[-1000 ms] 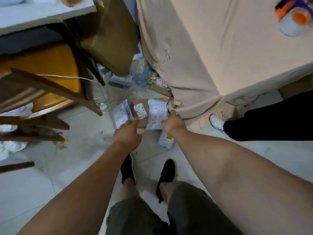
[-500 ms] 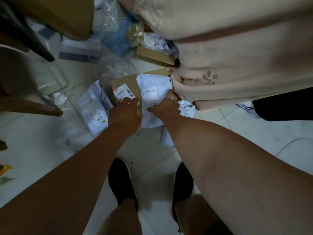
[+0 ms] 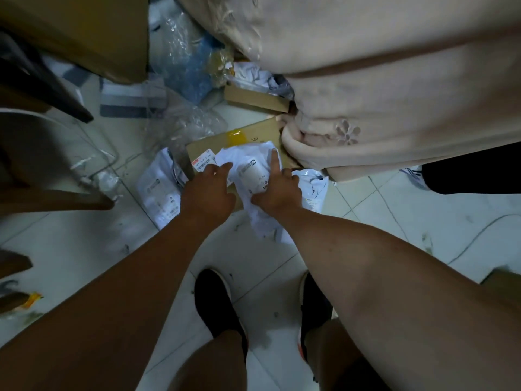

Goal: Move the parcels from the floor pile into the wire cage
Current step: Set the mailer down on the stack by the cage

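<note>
1. White floor tiles (image 3: 394,221), scuffed and marked with dark specks, run under everything; the person's two dark shoes (image 3: 217,303) stand on them, nearer the body than both hands.
2. Just beyond the hands lies a flat brown cardboard box (image 3: 253,136) with a yellow tape patch and a printed label at its left corner.
3. On top of that box rests a crumpled white mailer bag (image 3: 253,170), which hangs off the box's near edge toward the feet.
4. The right hand (image 3: 277,190) lies on the bag's right side, forefinger stretched out straight along it and thumb pressed into the plastic; the other fingers are curled. Whether it truly grips the bag or only presses on it, I cannot tell.
5. The left hand (image 3: 208,190) sits at the bag's left edge, fingers loosely spread and bent down, the tips touching the bag and the box's label area. It holds nothing that I can see.
6. Left of the left hand a second white mailer (image 3: 160,193) lies flat on the tiles, partly tucked against the box.
7. Right of the right hand another white parcel (image 3: 314,187) peeks out, touching a large beige fabric bundle (image 3: 380,94) that fills the far right.
8. Beyond the hands are clear plastic wrap (image 3: 183,122), a bluish plastic bag (image 3: 194,66) and a small cardboard box (image 3: 255,98).
9. Far left, dark wooden furniture pieces (image 3: 50,198) stand well apart from the parcels.
</note>
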`<action>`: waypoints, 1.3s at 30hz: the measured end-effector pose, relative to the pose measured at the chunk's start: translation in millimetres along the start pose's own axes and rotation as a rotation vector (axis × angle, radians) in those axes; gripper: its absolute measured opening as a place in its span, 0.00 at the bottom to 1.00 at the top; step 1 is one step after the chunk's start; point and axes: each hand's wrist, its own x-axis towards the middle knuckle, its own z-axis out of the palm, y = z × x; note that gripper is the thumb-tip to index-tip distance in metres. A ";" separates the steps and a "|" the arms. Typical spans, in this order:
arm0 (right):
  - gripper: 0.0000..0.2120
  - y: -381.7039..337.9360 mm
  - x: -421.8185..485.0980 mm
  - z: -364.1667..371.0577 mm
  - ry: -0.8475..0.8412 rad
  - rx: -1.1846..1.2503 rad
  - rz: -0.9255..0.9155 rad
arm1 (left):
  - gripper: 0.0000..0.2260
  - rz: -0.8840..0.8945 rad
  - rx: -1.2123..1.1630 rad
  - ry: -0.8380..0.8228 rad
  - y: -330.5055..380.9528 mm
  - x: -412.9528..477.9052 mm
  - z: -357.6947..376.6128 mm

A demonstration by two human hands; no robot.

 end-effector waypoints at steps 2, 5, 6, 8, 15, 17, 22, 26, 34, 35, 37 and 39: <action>0.59 -6.3 -27.3 -21.1 -0.018 -0.024 -0.041 | 0.30 0.003 -0.025 0.011 9.3 -17.3 -24.2; 0.55 -18.3 -71.2 -56.4 -0.017 -0.080 -0.111 | 0.29 0.035 -0.037 0.009 25.8 -48.6 -62.2; 0.55 -22.5 -86.0 -68.8 -0.016 -0.096 -0.124 | 0.29 0.043 -0.025 0.019 31.7 -58.9 -75.4; 0.54 -31.8 -115.6 -94.8 0.002 -0.126 -0.146 | 0.29 0.053 -0.016 0.059 43.6 -78.0 -102.3; 0.52 -57.2 -231.4 -199.6 0.111 -0.114 -0.188 | 0.31 0.156 -0.016 0.031 94.4 -165.5 -208.0; 0.51 -60.3 -267.4 -229.0 0.140 -0.098 -0.181 | 0.30 0.207 0.016 0.020 114.1 -199.3 -236.6; 0.48 -43.0 -353.1 -292.0 0.169 -0.020 -0.110 | 0.30 0.289 0.208 -0.044 175.2 -281.8 -290.1; 0.48 -8.6 -419.1 -329.1 0.212 0.024 -0.047 | 0.30 0.409 0.308 -0.063 235.0 -338.1 -313.4; 0.50 120.9 -550.1 -384.8 0.302 0.031 0.062 | 0.29 0.720 0.404 -0.047 363.3 -437.3 -285.4; 0.50 143.0 -568.4 -390.3 0.326 0.037 0.087 | 0.29 0.755 0.404 -0.050 383.9 -450.4 -275.6; 0.50 187.4 -605.8 -398.0 0.373 0.071 0.142 | 0.29 0.812 0.387 -0.056 424.8 -479.2 -253.1; 0.49 231.8 -642.3 -401.1 0.416 0.101 0.203 | 0.29 0.872 0.363 -0.075 465.6 -509.5 -228.3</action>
